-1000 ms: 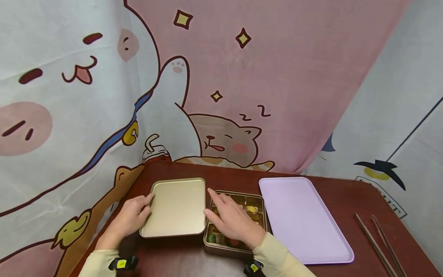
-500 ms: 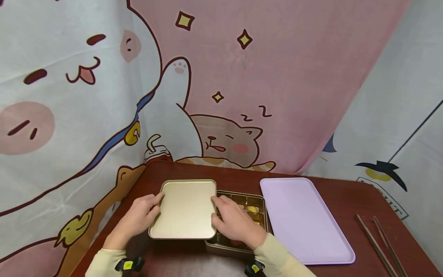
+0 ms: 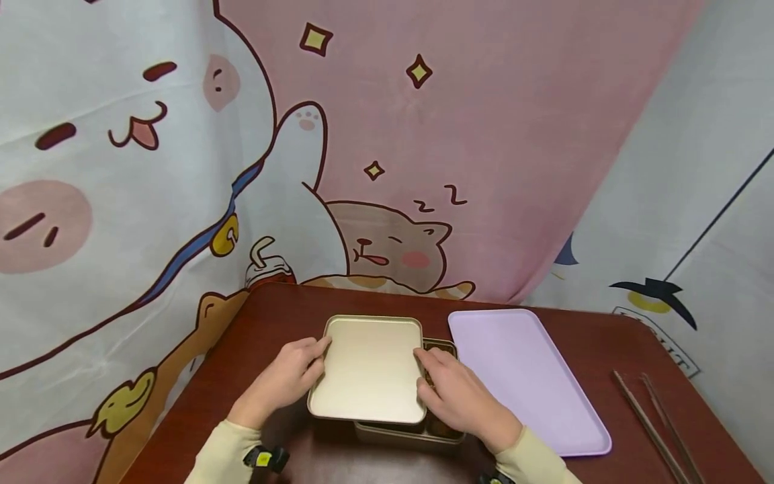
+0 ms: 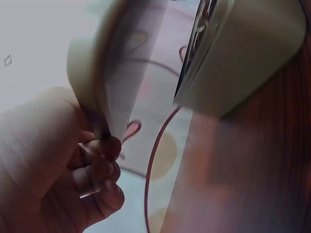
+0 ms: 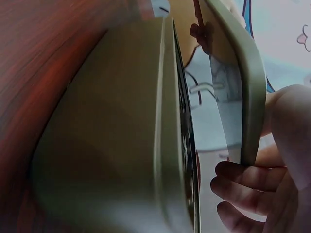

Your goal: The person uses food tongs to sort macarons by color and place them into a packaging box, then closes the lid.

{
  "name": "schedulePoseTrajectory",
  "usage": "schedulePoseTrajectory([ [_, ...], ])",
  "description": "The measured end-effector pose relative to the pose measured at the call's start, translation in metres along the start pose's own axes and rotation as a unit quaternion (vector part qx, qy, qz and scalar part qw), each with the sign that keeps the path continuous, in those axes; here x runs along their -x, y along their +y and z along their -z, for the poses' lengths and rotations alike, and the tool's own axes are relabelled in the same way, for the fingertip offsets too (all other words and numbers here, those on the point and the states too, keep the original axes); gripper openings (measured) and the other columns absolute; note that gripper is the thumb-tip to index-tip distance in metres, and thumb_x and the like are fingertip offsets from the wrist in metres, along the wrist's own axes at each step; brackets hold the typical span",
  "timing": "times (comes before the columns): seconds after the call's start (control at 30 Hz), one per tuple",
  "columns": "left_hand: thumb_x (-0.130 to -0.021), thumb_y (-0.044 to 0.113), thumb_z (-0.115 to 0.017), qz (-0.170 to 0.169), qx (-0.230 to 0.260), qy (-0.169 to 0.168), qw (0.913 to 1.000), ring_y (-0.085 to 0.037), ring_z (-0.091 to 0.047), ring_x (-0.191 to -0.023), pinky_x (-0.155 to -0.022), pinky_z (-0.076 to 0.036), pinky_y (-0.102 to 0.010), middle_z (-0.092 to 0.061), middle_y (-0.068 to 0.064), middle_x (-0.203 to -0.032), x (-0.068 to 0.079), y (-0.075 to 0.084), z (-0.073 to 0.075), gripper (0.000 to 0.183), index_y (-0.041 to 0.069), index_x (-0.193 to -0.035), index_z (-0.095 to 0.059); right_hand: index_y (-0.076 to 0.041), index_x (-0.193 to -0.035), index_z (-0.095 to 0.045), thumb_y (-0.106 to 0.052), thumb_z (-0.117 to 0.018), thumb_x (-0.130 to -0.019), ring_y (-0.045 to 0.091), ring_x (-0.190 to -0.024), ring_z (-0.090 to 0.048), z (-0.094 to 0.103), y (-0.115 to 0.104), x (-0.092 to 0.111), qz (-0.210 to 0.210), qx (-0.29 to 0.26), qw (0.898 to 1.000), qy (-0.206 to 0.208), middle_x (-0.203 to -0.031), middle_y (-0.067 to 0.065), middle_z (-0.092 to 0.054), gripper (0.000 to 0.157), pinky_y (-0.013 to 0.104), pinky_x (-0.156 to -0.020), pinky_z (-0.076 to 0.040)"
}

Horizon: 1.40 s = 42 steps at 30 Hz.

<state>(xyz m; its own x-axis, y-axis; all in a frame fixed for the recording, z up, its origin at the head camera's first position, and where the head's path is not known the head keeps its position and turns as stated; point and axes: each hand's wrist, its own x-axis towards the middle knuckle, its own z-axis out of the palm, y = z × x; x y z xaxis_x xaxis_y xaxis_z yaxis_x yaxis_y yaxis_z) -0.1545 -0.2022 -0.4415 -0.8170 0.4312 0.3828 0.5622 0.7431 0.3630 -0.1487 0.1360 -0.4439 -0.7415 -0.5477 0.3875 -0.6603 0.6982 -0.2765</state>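
Note:
A square, pale gold metal lid point(image 3: 369, 370) hangs level above a matching tin box point(image 3: 399, 435), covering most of it and offset to the left. My left hand point(image 3: 287, 376) pinches the lid's left edge, with fingers curled under the rim in the left wrist view. On the opposite edge my right hand point(image 3: 462, 396) grips the lid, its fingertips point(image 5: 228, 170) beneath the rim. A gap separates lid and tin in both wrist views. Only a strip of the divided inside shows at the right; the contents are hidden.
A lilac tray point(image 3: 532, 383) lies right of the tin on the dark red-brown table point(image 3: 284, 309). Farther right are long metal tongs point(image 3: 656, 423). A cartoon-printed cloth point(image 3: 484, 134) hangs behind the table and along its left side.
The lid has moved right, from beside the tin to over it. The right hand, earlier apart from the lid above the tin, has taken hold of its right edge; both hands have shifted right.

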Motion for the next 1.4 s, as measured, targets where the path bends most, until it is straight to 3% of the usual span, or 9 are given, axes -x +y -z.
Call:
schedulePoseTrajectory([
  [0.23,-0.099,0.004,-0.061,-0.033,0.014,-0.020,0.9992,-0.005,-0.045,-0.069,-0.059,-0.042,-0.018,-0.062,-0.001,-0.084,-0.024,0.021,-0.022,0.039,-0.011,-0.135,-0.064,0.004,-0.137,-0.064,-0.015,-0.070,-0.094,0.014,-0.104,-0.065,0.019,0.023,0.029,-0.015,0.036,0.999,0.027,-0.115,0.004,-0.070,0.048,0.036,-0.086,-0.058],
  [0.4,-0.100,0.005,-0.060,-0.054,0.031,-0.030,0.9976,-0.004,-0.042,-0.066,-0.057,-0.041,-0.018,-0.056,0.002,-0.080,-0.037,0.033,-0.035,0.039,-0.011,-0.136,-0.064,0.004,-0.135,-0.065,-0.012,-0.070,-0.091,0.007,-0.089,-0.058,0.028,0.035,0.047,-0.014,0.052,0.997,0.051,-0.103,-0.002,-0.067,0.047,0.031,-0.075,-0.055],
  [0.53,-0.101,0.004,-0.060,-0.063,0.044,-0.034,0.9965,-0.005,-0.044,-0.067,-0.057,-0.042,-0.018,-0.060,-0.001,-0.083,-0.040,0.038,-0.041,0.039,-0.012,-0.136,-0.063,0.005,-0.133,-0.066,-0.010,-0.070,-0.089,0.005,-0.083,-0.053,0.028,0.041,0.054,-0.002,0.057,0.996,0.067,-0.099,-0.003,-0.066,0.047,0.029,-0.070,-0.052],
  [0.73,-0.101,0.004,-0.060,-0.058,0.047,-0.036,0.9966,-0.004,-0.045,-0.067,-0.057,-0.043,-0.018,-0.062,-0.001,-0.085,-0.038,0.041,-0.044,0.039,-0.011,-0.136,-0.063,0.005,-0.132,-0.066,-0.008,-0.070,-0.088,0.006,-0.085,-0.059,0.026,0.044,0.058,0.004,0.046,0.996,0.072,-0.102,-0.003,-0.066,0.047,0.029,-0.072,-0.054],
  [0.9,-0.100,0.006,-0.061,-0.049,0.060,-0.029,0.9966,-0.003,-0.044,-0.066,-0.057,-0.043,-0.019,-0.061,0.002,-0.082,-0.036,0.039,-0.043,0.037,-0.007,-0.135,-0.066,0.005,-0.133,-0.065,-0.004,-0.070,-0.089,0.005,-0.087,-0.061,0.025,0.043,0.058,-0.006,-0.001,0.997,0.076,-0.103,-0.004,-0.065,0.046,0.027,-0.074,-0.055],
  [1.07,-0.099,0.010,-0.066,-0.020,0.125,-0.006,0.9919,-0.003,-0.055,-0.071,-0.064,-0.050,-0.023,-0.070,0.007,-0.087,-0.033,0.035,-0.035,0.027,0.006,-0.124,-0.075,0.002,-0.129,-0.068,0.001,-0.066,-0.093,0.001,-0.089,-0.059,0.026,0.041,0.055,-0.021,-0.098,0.990,0.099,-0.103,-0.005,-0.066,0.036,0.024,-0.072,-0.056],
  [1.17,-0.102,0.010,-0.064,-0.015,0.157,0.005,0.9875,-0.005,-0.064,-0.084,-0.074,-0.055,-0.026,-0.075,0.007,-0.098,-0.033,0.032,-0.030,0.023,0.013,-0.121,-0.076,-0.001,-0.128,-0.070,0.004,-0.059,-0.098,0.002,-0.095,-0.061,0.030,0.040,0.054,-0.036,-0.133,0.984,0.110,-0.110,-0.004,-0.070,0.033,0.023,-0.076,-0.056],
  [1.3,-0.101,0.000,-0.059,-0.027,0.182,-0.001,0.9828,-0.007,-0.065,-0.091,-0.077,-0.055,-0.027,-0.075,0.004,-0.110,-0.034,0.031,-0.025,0.032,0.013,-0.125,-0.076,-0.002,-0.126,-0.072,0.013,-0.053,-0.096,0.004,-0.093,-0.062,0.038,0.039,0.053,-0.047,-0.172,0.977,0.120,-0.108,-0.004,-0.070,0.038,0.023,-0.075,-0.054],
  [1.4,-0.094,-0.006,-0.062,-0.035,0.197,-0.015,0.9797,-0.006,-0.063,-0.082,-0.070,-0.055,-0.025,-0.074,0.001,-0.102,-0.035,0.030,-0.023,0.039,0.010,-0.127,-0.074,-0.001,-0.124,-0.071,0.017,-0.058,-0.092,0.004,-0.086,-0.061,0.041,0.039,0.051,-0.039,-0.205,0.970,0.121,-0.099,-0.005,-0.067,0.040,0.023,-0.071,-0.056],
])
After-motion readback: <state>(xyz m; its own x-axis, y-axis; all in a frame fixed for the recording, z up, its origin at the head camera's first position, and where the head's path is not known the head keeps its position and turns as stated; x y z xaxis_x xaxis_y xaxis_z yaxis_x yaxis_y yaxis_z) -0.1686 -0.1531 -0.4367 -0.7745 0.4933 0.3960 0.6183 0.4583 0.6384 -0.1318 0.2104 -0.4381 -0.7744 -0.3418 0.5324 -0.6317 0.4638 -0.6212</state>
